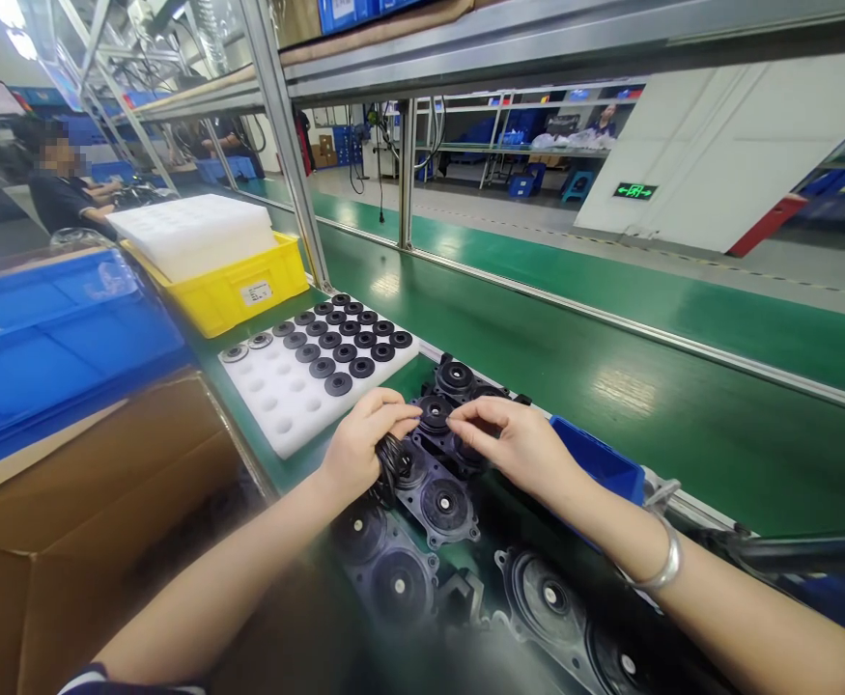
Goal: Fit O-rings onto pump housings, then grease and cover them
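Note:
My left hand (364, 439) is closed around a bunch of thin black rings (394, 463), which hang below its fingers. Its thumb and forefinger meet at the left edge of a round black disc (435, 413) seated in a dark housing. At the disc's right edge, my right hand (513, 439) has its fingertips pinched; whatever they hold is too small to make out. More dark double-round housings lie around, one just below my hands (445, 504), another at the lower left (399, 584) and one at the lower right (552, 596).
A white foam tray (295, 386) bears rows of black discs. Behind it stands a yellow bin (248, 290) with white foam on top. A blue bin (600, 463) sits beyond my right forearm. An open cardboard box (52, 550) is at left; a co-worker (67, 188) sits farther back.

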`<action>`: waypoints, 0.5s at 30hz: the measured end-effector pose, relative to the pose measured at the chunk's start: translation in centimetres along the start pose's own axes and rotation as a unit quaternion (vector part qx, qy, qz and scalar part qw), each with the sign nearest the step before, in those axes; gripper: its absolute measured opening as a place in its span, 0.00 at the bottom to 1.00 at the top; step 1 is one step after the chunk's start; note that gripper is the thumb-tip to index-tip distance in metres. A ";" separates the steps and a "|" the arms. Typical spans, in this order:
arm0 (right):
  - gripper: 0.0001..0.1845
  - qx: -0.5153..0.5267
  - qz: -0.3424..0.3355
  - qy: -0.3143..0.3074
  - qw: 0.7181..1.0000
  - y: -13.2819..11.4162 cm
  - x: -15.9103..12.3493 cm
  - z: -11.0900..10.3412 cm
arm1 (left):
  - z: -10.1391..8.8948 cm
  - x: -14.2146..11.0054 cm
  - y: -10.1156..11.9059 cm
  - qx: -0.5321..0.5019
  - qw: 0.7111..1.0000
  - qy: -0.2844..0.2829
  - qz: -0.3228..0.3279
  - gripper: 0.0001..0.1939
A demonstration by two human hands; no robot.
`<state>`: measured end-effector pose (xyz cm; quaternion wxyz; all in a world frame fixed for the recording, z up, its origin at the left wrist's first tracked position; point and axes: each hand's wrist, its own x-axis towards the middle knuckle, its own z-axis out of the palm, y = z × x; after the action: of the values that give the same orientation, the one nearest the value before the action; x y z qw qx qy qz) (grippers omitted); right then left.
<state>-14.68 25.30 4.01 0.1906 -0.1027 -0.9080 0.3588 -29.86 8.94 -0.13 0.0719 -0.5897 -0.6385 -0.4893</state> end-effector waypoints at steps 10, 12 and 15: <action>0.08 -0.139 0.113 -0.054 0.982 4.8 4.9 1.7 | 0.7 -0.9 -3.3 0.025 0.995 -0.062 -0.078 0.15; 0.08 -0.160 0.111 -0.055 0.979 5.2 5.4 2.0 | 1.1 -1.1 -3.5 0.034 0.994 -0.074 -0.069 0.16; 0.09 -0.181 0.112 -0.059 0.975 5.4 6.0 2.2 | 1.5 -1.2 -3.6 0.043 0.993 -0.101 -0.052 0.17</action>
<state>-20.75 29.76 0.43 0.0733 -0.2149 -0.9504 0.2126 -31.75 9.85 -3.60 0.0066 -0.5988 -0.6925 -0.4023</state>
